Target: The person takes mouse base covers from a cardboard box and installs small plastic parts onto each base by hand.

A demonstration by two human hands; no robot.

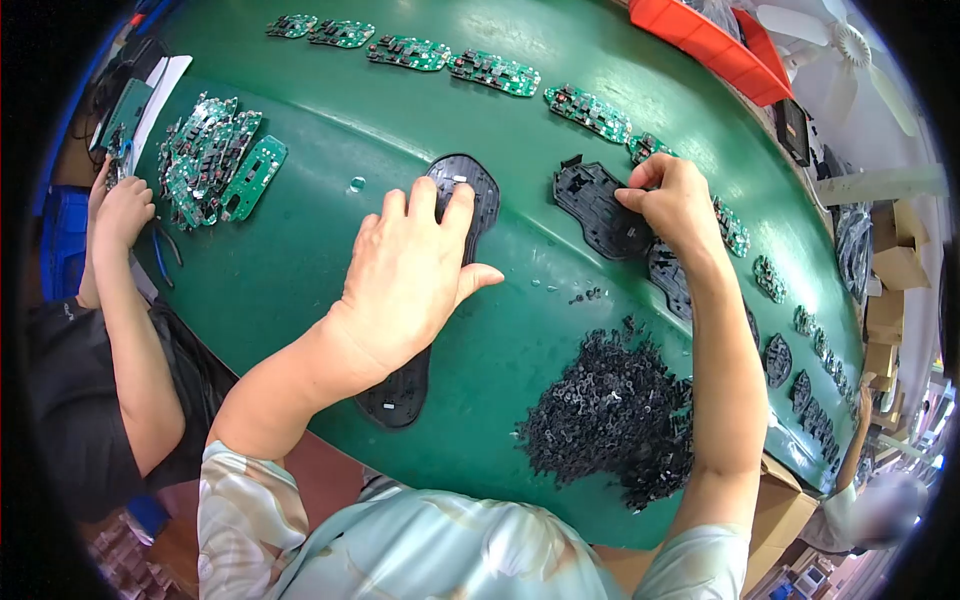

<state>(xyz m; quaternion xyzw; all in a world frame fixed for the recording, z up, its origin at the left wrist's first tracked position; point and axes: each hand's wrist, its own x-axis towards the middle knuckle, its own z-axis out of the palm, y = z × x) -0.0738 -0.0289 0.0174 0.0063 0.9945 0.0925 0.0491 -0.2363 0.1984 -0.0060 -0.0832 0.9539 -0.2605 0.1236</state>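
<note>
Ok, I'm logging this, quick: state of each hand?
Left hand: open, fingertips on a black plastic shell.
Right hand: curled at the edge of another shell; grip can't be told.

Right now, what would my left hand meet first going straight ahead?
Past the black shell beneath its fingers, your left hand would likely meet the green circuit boards, though depth is unclear.
</note>
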